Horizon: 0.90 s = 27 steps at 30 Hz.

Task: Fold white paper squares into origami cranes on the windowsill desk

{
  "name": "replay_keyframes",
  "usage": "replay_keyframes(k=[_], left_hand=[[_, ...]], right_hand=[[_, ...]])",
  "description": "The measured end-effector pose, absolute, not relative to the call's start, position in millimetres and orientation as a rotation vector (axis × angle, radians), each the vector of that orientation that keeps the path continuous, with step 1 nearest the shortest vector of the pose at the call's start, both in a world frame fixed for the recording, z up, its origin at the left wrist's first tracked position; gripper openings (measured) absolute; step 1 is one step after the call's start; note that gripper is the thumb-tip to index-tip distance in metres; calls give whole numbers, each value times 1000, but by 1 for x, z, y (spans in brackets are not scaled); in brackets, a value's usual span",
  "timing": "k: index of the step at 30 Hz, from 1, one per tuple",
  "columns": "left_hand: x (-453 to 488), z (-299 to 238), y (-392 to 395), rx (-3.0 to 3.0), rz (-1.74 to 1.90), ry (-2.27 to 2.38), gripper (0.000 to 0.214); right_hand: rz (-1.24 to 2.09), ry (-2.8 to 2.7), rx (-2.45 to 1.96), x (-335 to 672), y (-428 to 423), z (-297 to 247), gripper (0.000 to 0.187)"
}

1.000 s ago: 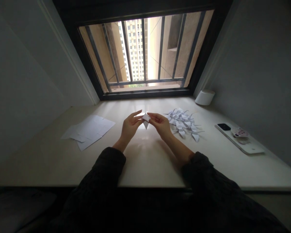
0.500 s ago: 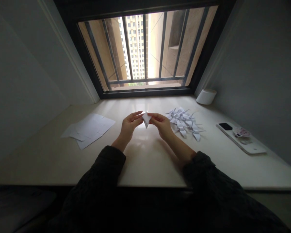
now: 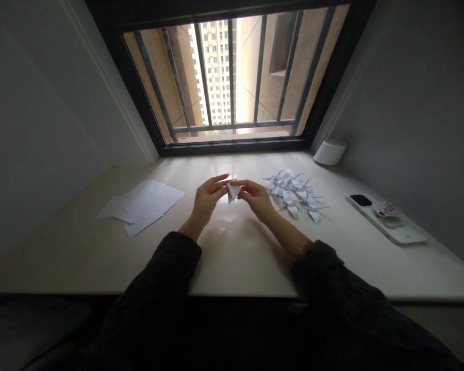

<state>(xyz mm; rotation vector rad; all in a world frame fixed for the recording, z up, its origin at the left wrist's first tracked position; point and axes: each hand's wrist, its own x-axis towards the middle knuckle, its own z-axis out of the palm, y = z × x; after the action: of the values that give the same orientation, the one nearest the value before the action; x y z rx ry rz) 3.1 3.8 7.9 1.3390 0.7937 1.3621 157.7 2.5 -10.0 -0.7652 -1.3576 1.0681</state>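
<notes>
Right, across the pale counter (image 3: 232, 263) we've got the work at three stages. On the left lie the sheets (image 3: 154, 198), flat and overlapping, looking unfolded; whether all of them are meant for use, there's no telling. Over on the right, just beside the right hand, sits the pile (image 3: 292, 197), a loose heap of white paper birds with thin pointed ends, and these look finished to me. They overlap too much for a sure count.

Now to the middle, where the action is! The left hand (image 3: 209, 195) pinches one side of the paper between thumb and fingers, its upper finger stretched out above. The right hand (image 3: 255, 195) pinches the other side, forefinger reaching across the top, thumb underneath. And there's the folded piece (image 3: 234, 190) itself, smallest of the lot, caught between the two sets of fingertips, seemingly off the surface, a point aimed back towards the body. I'd call it part-way: a compact shape with creased flaps, but no neck, tail or open wings showing, so the shaping looks left to do. Fingers hide some of its edges.
</notes>
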Motion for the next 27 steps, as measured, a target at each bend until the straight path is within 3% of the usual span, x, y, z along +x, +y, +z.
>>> replay_keyframes(k=[16, 27], left_hand=[[5, 8, 2, 1277, 1338, 790, 47], [8, 9, 3, 1128, 1385, 791, 45]], right_hand=[[866, -1618, -802, 158, 2, -13, 30], [988, -1293, -798, 161, 6, -10, 26]])
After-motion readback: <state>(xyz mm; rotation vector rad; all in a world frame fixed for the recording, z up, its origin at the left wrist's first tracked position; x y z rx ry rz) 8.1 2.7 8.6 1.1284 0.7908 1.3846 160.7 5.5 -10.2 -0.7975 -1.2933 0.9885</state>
